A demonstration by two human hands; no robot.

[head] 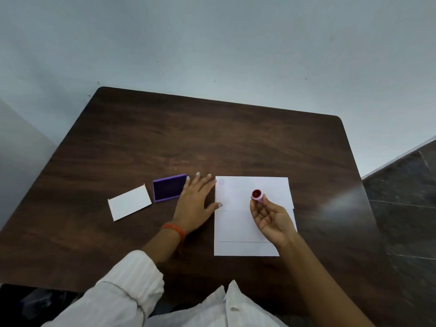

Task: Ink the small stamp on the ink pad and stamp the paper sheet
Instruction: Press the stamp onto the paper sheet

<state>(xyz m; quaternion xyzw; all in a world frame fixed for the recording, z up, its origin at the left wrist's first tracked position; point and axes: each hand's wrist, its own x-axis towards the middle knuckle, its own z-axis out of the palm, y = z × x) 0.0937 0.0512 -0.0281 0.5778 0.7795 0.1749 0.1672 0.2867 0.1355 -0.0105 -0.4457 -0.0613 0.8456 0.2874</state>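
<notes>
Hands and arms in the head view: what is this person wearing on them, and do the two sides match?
They differ. The left arm has a white, faintly ribbed sleeve pushed up to mid-forearm, and an orange thread band circles the wrist below the left hand. The right hand and forearm are bare, with no sleeve or band in view. Fingernails on both hands carry pale, light-coloured polish.

Dim, soft focus, glare on table point(342, 199)

One stamp point(257, 194), one ink pad point(169, 187), one lid point(129, 202), two hands point(194, 201)
</notes>
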